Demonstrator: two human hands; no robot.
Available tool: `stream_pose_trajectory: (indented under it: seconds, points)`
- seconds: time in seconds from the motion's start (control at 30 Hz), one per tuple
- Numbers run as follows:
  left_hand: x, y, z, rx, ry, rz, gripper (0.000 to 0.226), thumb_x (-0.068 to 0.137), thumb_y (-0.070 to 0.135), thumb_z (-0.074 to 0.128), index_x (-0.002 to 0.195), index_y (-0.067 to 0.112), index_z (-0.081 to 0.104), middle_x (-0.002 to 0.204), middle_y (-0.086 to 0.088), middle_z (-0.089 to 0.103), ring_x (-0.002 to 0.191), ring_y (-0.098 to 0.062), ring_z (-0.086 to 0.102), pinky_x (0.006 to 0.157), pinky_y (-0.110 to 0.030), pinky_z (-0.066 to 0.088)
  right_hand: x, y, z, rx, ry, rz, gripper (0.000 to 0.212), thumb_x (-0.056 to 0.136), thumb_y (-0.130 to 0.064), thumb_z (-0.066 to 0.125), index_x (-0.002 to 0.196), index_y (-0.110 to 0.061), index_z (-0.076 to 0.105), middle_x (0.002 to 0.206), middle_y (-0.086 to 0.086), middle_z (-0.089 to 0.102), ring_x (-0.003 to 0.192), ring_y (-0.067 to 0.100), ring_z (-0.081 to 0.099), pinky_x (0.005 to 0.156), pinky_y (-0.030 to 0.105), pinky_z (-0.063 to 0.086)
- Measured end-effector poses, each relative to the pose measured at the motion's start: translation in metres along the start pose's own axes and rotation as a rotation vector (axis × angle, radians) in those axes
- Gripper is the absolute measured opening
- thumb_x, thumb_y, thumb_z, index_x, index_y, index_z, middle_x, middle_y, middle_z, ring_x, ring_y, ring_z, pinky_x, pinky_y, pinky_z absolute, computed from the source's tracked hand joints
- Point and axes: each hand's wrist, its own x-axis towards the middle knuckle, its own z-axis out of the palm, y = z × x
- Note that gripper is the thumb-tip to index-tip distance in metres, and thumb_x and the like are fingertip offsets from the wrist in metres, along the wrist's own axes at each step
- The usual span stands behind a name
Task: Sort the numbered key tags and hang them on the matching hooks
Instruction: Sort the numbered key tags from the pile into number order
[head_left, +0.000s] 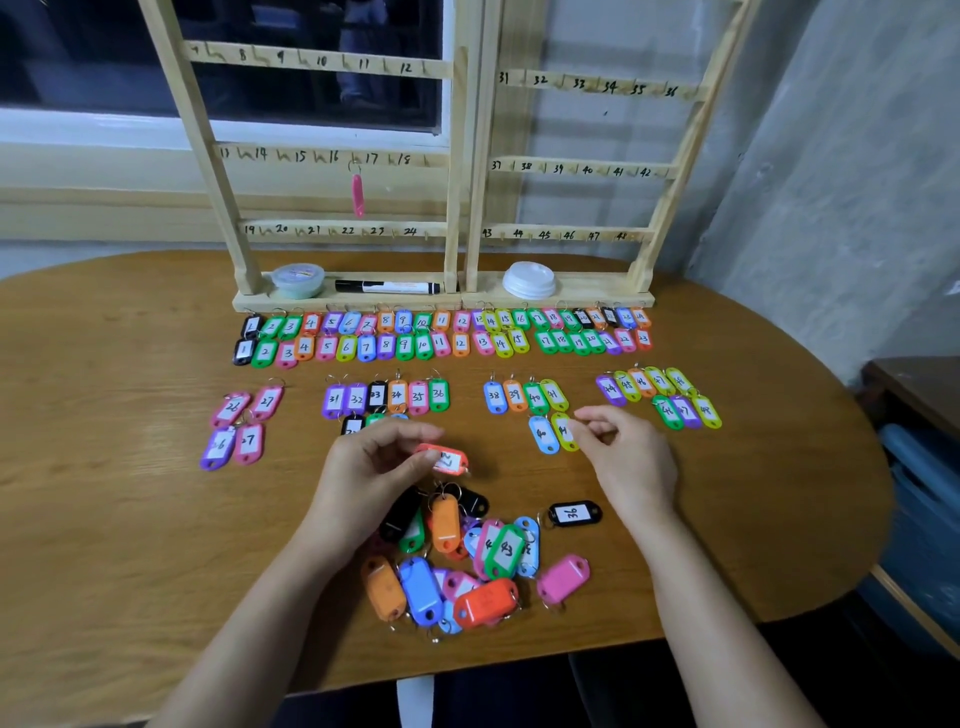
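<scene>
1. Oval wooden table below a window. Two numbered hook racks stand at its far edge: left rack and right rack.
2. Hung: one pink tag, on the left rack's middle rail (near 16–17). All other visible hooks are bare.
3. Sorted: two long rows just before the racks. Nearer lie four clusters of four, about nine, six and eight tags.
4. Unsorted: pile, near centre, some fifteen tags. The black tag 36 lies just right of it.
5. Left hand pinches a red tag above the pile.
6. Right hand has its fingers curled over the 40–41 cluster; what it grips, if anything, cannot be told.
7. Judgement: sorting is well advanced, and hanging is barely begun.
</scene>
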Motion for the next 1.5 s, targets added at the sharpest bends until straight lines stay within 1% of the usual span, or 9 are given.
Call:
stream_pose_trajectory:
  seconds: [0.17,0.33,0.47,0.6,0.8,0.93,1.07,1.3,1.5]
  points:
    - [-0.002,0.004,-0.001,-0.036,0.016,0.005,0.017,0.079,0.012,0.069,0.095,0.015,0.072,0.092,-0.004,0.073,0.083,-0.014,0.07,0.073,-0.018,0.054,-0.013,0.006,-0.008,0.211,-0.015,-0.039,0.016,0.083,-0.024,0.073,0.099,-0.022,0.073,0.078,-0.011,0.064,0.063,0.001,0.052,0.059,0.014,0.042]
    - [-0.004,0.005,-0.001,-0.062,0.034,-0.021,0.019,0.077,0.016,0.068,0.096,0.013,0.072,0.089,-0.006,0.074,0.084,-0.019,0.07,0.077,-0.026,0.056,-0.033,0.011,-0.023,0.211,-0.176,-0.146,0.016,0.081,-0.023,0.074,0.089,-0.037,0.072,0.081,-0.018,0.065,0.075,0.005,0.049,0.067,0.012,0.039]
    - [-0.005,0.004,-0.002,-0.09,0.046,-0.049,0.018,0.08,0.014,0.068,0.098,0.014,0.072,0.089,-0.009,0.074,0.087,-0.024,0.071,0.078,-0.029,0.057,-0.04,0.013,-0.031,0.105,-0.363,-0.274,0.011,0.078,-0.043,0.071,0.088,-0.045,0.072,0.098,-0.027,0.062,0.094,0.002,0.05,0.085,0.022,0.038]
    - [-0.007,0.006,-0.003,-0.098,0.029,-0.06,0.022,0.078,0.018,0.067,0.1,0.013,0.071,0.09,-0.009,0.074,0.088,-0.024,0.071,0.079,-0.031,0.058,-0.041,0.013,-0.033,-0.004,-0.441,-0.354,0.03,0.065,-0.072,0.062,0.09,-0.056,0.067,0.109,-0.027,0.055,0.105,0.0,0.046,0.093,0.018,0.026]
    - [-0.007,0.008,-0.003,-0.083,0.023,-0.063,0.025,0.077,0.02,0.066,0.101,0.014,0.07,0.091,-0.006,0.075,0.089,-0.022,0.071,0.08,-0.033,0.058,-0.045,0.006,-0.033,0.014,-0.401,-0.314,0.019,0.075,-0.034,0.078,0.087,-0.045,0.069,0.095,-0.025,0.061,0.099,-0.002,0.047,0.089,0.029,0.033]
    - [-0.006,0.005,-0.003,-0.073,0.032,-0.064,0.027,0.076,0.022,0.068,0.103,0.017,0.071,0.091,-0.008,0.074,0.089,-0.023,0.071,0.083,-0.039,0.056,-0.046,0.0,-0.03,0.128,-0.342,-0.215,0.026,0.072,-0.019,0.081,0.079,-0.04,0.067,0.075,-0.011,0.057,0.075,-0.001,0.051,0.066,0.016,0.037]
    - [-0.003,0.003,-0.004,-0.031,0.077,-0.028,0.02,0.074,0.025,0.071,0.092,0.018,0.074,0.098,-0.002,0.072,0.094,-0.02,0.069,0.084,-0.037,0.055,-0.04,-0.016,-0.018,0.253,-0.341,-0.15,0.014,0.075,-0.018,0.08,0.076,-0.025,0.068,0.057,-0.018,0.056,0.058,-0.003,0.052,0.054,0.011,0.036]
    - [-0.002,0.002,-0.005,-0.041,0.121,0.01,0.008,0.073,0.022,0.071,0.081,0.02,0.073,0.099,0.002,0.072,0.1,-0.013,0.066,0.09,-0.036,0.052,-0.015,-0.051,0.017,0.548,-0.215,-0.095,0.012,0.083,-0.017,0.072,0.075,-0.025,0.068,0.07,-0.007,0.067,0.059,0.01,0.053,0.055,0.024,0.041]
    - [-0.002,0.001,-0.005,-0.07,0.208,0.022,0.008,0.077,0.02,0.072,0.083,0.015,0.072,0.085,-0.004,0.072,0.083,-0.015,0.066,0.078,-0.032,0.051,-0.019,-0.046,0.017,0.787,-0.171,0.009,0.025,0.097,-0.005,0.051,0.096,-0.023,0.068,0.088,0.005,0.073,0.061,0.008,0.057,0.056,0.018,0.041]
